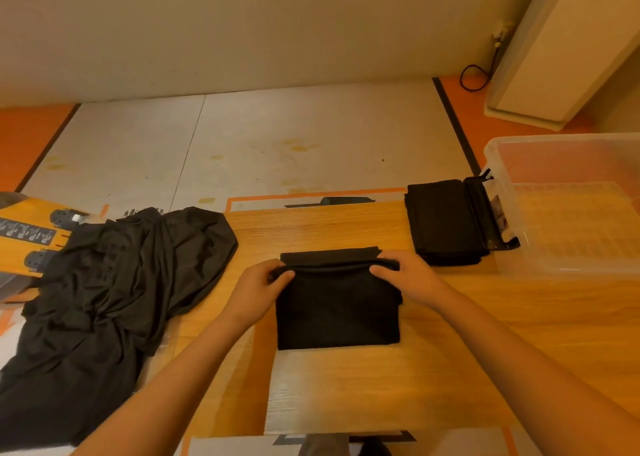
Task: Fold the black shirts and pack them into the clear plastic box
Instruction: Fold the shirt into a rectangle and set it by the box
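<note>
Both ends of the fold across the black shirt (337, 311) are pinched, by left grip (258, 291) and right grip (407, 277).

Both bare forearms reach in from the table's (450, 369) near edge, converging toward its middle. The left hand (259, 291) and right hand (407, 277) each pinch one end of the folded black shirt's (337, 311) raised fold, fingers curled over it, thumbs seemingly tucked beneath.

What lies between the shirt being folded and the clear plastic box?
A stack of folded black shirts lies between the half-folded shirt and the clear box, beside its wall. Nothing else visible intervenes.
</note>
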